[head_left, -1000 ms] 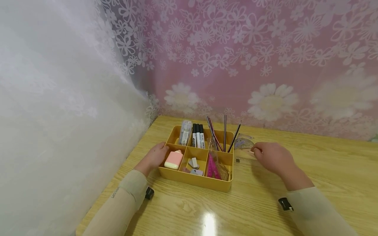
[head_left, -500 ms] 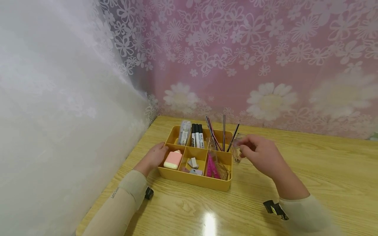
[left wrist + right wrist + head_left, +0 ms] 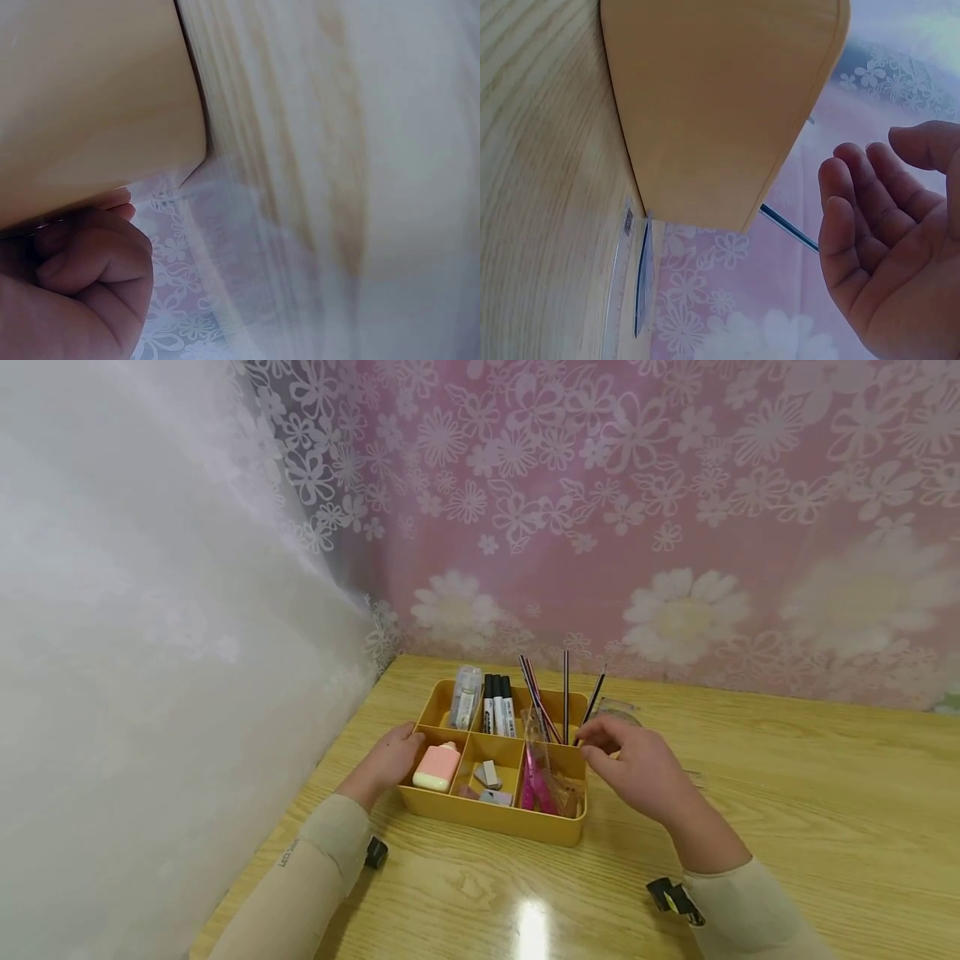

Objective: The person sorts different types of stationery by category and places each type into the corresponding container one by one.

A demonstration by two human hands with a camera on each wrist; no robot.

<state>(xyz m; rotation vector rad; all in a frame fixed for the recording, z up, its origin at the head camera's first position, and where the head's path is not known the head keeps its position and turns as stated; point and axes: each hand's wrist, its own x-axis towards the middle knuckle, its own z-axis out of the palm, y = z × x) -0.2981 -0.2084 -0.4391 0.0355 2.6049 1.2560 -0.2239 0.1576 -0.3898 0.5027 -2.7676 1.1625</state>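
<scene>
A yellow desk organizer with several compartments stands on the wooden table. My left hand grips its left wall at the rim; the left wrist view shows curled fingers against that wall. At the right rim hovers my right hand, fingers loosely bent and thumb apart. The right wrist view shows nothing between them. Just below it, the front right compartment holds a pink set square and a clear ruler. Pencils lean behind, one close to my right fingertips.
Black-capped markers and a clear case fill the back left. In front sit a pink bottle and erasers. A clear protractor and ruler lie on the table at right, partly hidden. Curtains hang behind and left.
My right hand has moved left from the table to the organizer's right rim. Half a second ago it held a clear piece; now its fingers have let go. The left hand stays put.
</scene>
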